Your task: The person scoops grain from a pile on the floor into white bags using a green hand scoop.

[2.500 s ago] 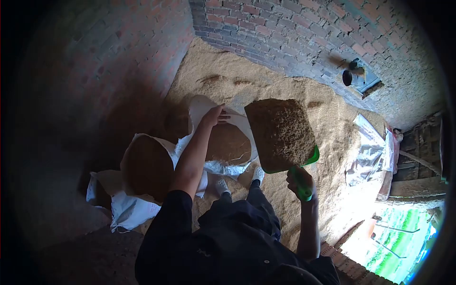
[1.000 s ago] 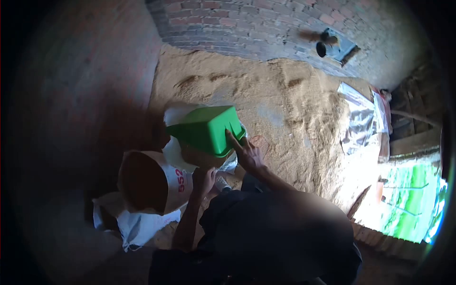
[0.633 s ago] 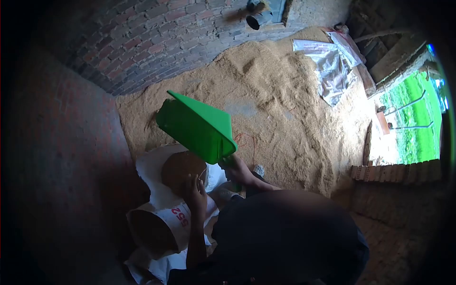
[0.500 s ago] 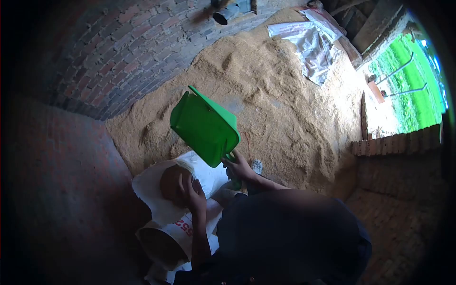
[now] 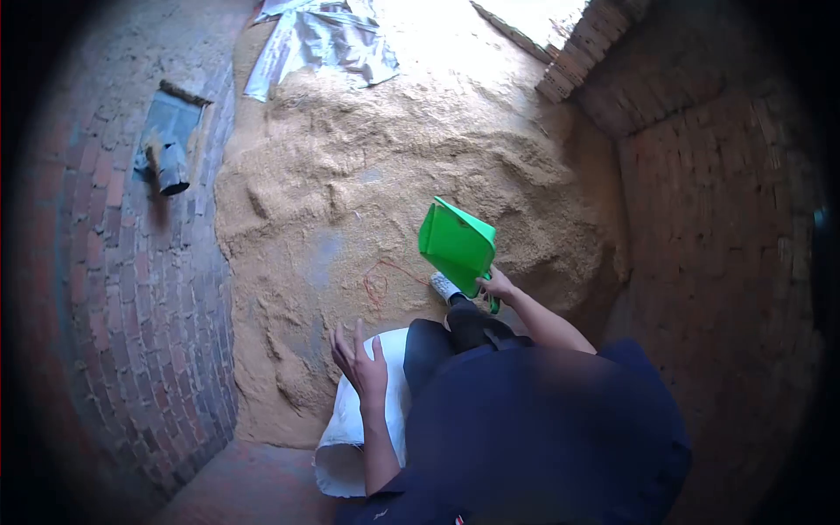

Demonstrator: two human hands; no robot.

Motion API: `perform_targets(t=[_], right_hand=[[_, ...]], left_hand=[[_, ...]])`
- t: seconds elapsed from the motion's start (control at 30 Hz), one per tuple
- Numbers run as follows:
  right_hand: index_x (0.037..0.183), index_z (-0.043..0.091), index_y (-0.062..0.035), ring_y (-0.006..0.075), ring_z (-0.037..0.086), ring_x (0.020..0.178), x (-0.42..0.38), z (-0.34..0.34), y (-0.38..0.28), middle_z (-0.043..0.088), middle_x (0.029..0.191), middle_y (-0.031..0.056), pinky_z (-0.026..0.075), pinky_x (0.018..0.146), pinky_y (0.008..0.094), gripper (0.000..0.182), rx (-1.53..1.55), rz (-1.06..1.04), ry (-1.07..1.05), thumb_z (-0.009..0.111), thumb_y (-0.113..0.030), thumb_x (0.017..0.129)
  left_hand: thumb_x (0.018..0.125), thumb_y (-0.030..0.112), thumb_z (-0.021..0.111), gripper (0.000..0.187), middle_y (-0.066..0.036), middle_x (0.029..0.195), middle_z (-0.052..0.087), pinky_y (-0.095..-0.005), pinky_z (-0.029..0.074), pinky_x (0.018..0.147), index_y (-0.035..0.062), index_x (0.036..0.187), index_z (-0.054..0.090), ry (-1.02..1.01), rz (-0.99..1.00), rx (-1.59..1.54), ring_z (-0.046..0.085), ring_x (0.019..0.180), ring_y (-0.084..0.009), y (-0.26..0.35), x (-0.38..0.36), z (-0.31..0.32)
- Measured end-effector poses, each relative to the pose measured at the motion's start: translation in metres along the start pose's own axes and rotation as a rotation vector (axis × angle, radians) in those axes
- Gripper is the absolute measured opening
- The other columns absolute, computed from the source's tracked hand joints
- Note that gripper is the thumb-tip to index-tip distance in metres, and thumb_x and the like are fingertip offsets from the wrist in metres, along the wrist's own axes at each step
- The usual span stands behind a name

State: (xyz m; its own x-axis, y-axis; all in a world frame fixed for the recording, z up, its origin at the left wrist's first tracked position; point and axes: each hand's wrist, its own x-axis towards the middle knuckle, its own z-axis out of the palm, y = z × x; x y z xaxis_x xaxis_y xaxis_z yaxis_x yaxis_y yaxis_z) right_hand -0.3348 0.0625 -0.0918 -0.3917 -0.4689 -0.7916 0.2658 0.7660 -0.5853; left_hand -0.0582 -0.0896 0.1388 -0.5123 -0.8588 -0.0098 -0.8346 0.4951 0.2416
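Note:
My right hand (image 5: pixel 497 285) grips the handle of a green plastic scoop (image 5: pixel 457 245), which is empty and held above the tan grain pile (image 5: pixel 367 201), close to my shoe (image 5: pixel 444 286). My left hand (image 5: pixel 360 366) is open with the fingers spread, resting against the top edge of a white woven sack (image 5: pixel 354 429) that stands by my left side. The sack's inside is hidden from this angle. A thin red string (image 5: pixel 378 278) lies on the grain in front of me.
A brick wall (image 5: pixel 131 289) curves along the left, with a dark pipe fitting (image 5: pixel 164 162) set in it. Another brick wall (image 5: pixel 726 219) rises on the right. Crumpled plastic sheeting (image 5: pixel 319 39) lies at the far end of the grain, near a bright opening.
The scoop was full, then tipped upside down over the sack and emptied. I have since turned right, carrying the empty scoop down toward the grain pile. My left hand stays on the sack.

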Motion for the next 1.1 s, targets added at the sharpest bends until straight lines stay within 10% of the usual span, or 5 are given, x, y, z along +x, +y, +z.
perform_targets(t=[0.13, 0.37, 1.1], right_hand=[[0.118, 0.045, 0.0, 0.023, 0.06, 0.056, 0.002, -0.043, 0.17, 0.061, 0.086, 0.0165, 0.054, 0.049, 0.0346, 0.031, 0.458, 0.471, 0.11, 0.056, -0.014, 0.093], [0.117, 0.046, 0.0019, 0.0238, 0.06, 0.057, -0.086, -0.005, 0.336, 0.061, 0.085, 0.0187, 0.053, 0.045, 0.0335, 0.026, 1.037, 0.672, 0.332, 0.05, -0.013, 0.095], [0.107, 0.046, -0.0114, 0.0194, 0.055, 0.064, -0.117, 0.069, 0.536, 0.052, 0.091, 0.009, 0.05, 0.049, 0.0311, 0.017, 2.09, 0.751, 0.906, 0.054, -0.019, 0.095]], left_hand=[[0.086, 0.026, 0.062, 0.044, -0.02, 0.139, 0.036, -0.0495, 0.022, 0.111, 0.0129, 0.127, 0.053, -0.346, 0.263, 0.051, 0.025, 0.136, -0.0372, 0.001, 0.03, 0.039], [0.086, 0.027, 0.062, 0.044, -0.02, 0.139, 0.037, -0.0496, 0.02, 0.111, 0.0126, 0.127, 0.054, -0.634, 0.393, 0.072, 0.026, 0.135, -0.0375, 0.002, 0.025, 0.096], [0.088, 0.025, 0.062, 0.043, -0.02, 0.133, 0.043, -0.0485, 0.027, 0.107, 0.012, 0.127, 0.053, -0.987, 0.474, 0.159, 0.035, 0.13, -0.0378, 0.062, -0.108, 0.208]])
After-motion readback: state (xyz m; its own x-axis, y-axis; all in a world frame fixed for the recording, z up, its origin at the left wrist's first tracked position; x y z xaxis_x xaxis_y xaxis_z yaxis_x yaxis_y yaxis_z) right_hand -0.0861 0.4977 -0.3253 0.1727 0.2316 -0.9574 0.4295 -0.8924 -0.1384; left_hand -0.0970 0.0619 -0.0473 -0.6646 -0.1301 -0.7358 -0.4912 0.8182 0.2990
